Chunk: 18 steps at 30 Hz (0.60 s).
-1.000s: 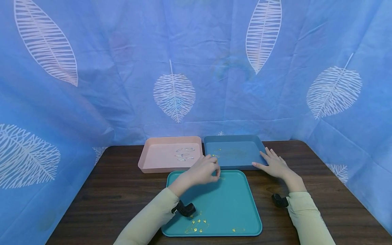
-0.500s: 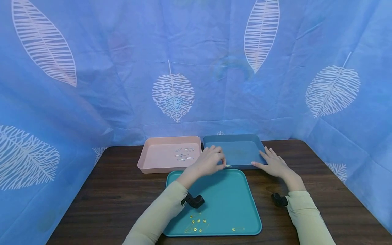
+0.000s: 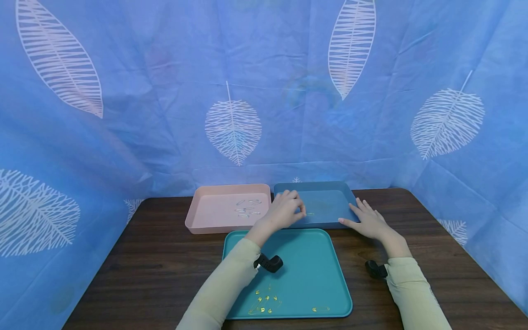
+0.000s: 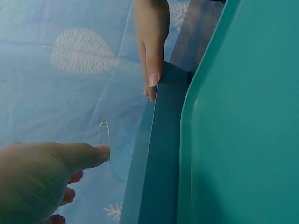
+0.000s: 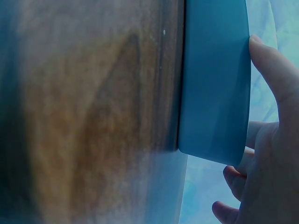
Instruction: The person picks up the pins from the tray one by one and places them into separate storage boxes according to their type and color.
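Dark wood table (image 3: 165,256), blue leaf-print cloth (image 3: 264,91) behind; left hand (image 3: 284,211) pinches safety pin (image 4: 104,140)

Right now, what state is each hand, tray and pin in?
left hand: pinching a gold safety pin over the blue tray
right hand: fingers resting on the blue tray's near right corner
pink tray: holds silver pins
teal tray: gold pins near its front edge

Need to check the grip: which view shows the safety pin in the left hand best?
The left wrist view: the safety pin stands clear at the fingers. The head view shows only a speck; the right wrist view, nothing.
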Each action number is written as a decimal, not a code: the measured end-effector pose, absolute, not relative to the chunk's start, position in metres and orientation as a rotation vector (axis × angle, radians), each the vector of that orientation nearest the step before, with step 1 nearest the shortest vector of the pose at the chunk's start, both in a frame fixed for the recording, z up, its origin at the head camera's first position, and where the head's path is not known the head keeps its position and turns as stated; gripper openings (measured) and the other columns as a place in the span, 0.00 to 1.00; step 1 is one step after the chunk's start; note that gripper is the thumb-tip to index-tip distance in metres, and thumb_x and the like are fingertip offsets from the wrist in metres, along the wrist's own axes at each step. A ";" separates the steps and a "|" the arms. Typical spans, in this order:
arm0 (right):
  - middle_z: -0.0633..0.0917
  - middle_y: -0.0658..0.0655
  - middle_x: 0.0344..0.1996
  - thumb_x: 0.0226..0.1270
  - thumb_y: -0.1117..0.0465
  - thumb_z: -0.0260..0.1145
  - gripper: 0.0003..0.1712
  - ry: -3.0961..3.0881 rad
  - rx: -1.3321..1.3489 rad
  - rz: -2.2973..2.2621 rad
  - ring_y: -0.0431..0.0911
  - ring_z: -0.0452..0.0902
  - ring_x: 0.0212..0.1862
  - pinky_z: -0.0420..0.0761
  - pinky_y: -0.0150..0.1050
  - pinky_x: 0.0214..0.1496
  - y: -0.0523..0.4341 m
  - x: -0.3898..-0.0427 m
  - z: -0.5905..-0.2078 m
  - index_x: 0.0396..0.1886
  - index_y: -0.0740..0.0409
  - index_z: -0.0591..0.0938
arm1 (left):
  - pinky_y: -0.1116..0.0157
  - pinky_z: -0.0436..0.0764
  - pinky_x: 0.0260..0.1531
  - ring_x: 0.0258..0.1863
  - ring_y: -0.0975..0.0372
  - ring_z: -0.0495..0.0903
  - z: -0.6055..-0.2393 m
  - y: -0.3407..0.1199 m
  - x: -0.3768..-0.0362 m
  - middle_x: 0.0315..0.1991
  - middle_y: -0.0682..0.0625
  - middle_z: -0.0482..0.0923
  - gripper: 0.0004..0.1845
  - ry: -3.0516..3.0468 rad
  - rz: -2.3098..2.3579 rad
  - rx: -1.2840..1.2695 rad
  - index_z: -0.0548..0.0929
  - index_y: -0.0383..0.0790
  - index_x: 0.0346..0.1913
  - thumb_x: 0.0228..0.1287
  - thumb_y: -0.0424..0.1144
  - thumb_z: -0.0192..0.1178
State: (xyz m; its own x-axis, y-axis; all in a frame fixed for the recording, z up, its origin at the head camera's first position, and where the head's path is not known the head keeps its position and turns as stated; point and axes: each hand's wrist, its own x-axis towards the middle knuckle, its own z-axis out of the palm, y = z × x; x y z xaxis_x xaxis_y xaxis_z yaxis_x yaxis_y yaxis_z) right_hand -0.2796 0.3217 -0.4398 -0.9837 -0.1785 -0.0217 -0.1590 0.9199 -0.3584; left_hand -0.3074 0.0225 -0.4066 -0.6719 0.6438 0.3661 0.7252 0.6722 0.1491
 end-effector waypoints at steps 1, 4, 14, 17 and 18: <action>0.46 0.76 0.75 0.66 0.31 0.56 0.54 3.024 -0.268 -0.560 0.71 0.38 0.76 0.41 0.74 0.69 0.321 -0.279 -0.439 0.74 0.69 0.57 | 0.68 0.62 0.36 0.35 0.63 0.66 -0.407 0.023 -0.308 0.38 0.56 0.74 0.05 -2.606 -0.412 -1.084 0.85 0.56 0.31 0.66 0.47 0.63; 0.46 0.76 0.75 0.66 0.32 0.56 0.54 3.025 -0.269 -0.560 0.71 0.38 0.76 0.41 0.73 0.69 0.321 -0.279 -0.439 0.74 0.69 0.57 | 0.68 0.61 0.35 0.34 0.63 0.66 -0.408 0.025 -0.312 0.39 0.56 0.75 0.05 -2.612 -0.403 -1.054 0.86 0.56 0.32 0.66 0.47 0.63; 0.46 0.76 0.75 0.66 0.32 0.57 0.53 3.023 -0.268 -0.566 0.71 0.39 0.76 0.42 0.73 0.69 0.320 -0.278 -0.438 0.74 0.68 0.57 | 0.68 0.63 0.33 0.37 0.63 0.69 -0.414 0.031 -0.327 0.43 0.56 0.76 0.05 -2.665 -0.341 -0.930 0.86 0.57 0.34 0.66 0.49 0.63; 0.46 0.76 0.75 0.66 0.32 0.56 0.53 3.024 -0.267 -0.564 0.71 0.39 0.76 0.42 0.73 0.69 0.320 -0.279 -0.439 0.74 0.68 0.57 | 0.67 0.63 0.34 0.38 0.62 0.69 -0.415 0.033 -0.332 0.44 0.55 0.76 0.05 -2.693 -0.342 -0.901 0.86 0.57 0.34 0.66 0.48 0.62; 0.46 0.76 0.75 0.66 0.32 0.56 0.53 3.023 -0.267 -0.565 0.70 0.39 0.76 0.42 0.73 0.69 0.319 -0.278 -0.438 0.74 0.68 0.57 | 0.66 0.64 0.35 0.39 0.61 0.70 -0.416 0.034 -0.334 0.45 0.55 0.76 0.05 -2.703 -0.344 -0.892 0.86 0.57 0.34 0.66 0.48 0.62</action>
State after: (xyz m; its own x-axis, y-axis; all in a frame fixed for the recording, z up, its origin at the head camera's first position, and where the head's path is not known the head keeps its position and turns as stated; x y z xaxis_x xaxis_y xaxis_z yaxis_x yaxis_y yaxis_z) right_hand -0.2783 0.3195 -0.4382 -0.9835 -0.1797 -0.0222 -0.1595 0.9180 -0.3631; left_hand -0.3339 0.0339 -0.4161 -0.7725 0.5434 0.3284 0.6083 0.7817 0.1375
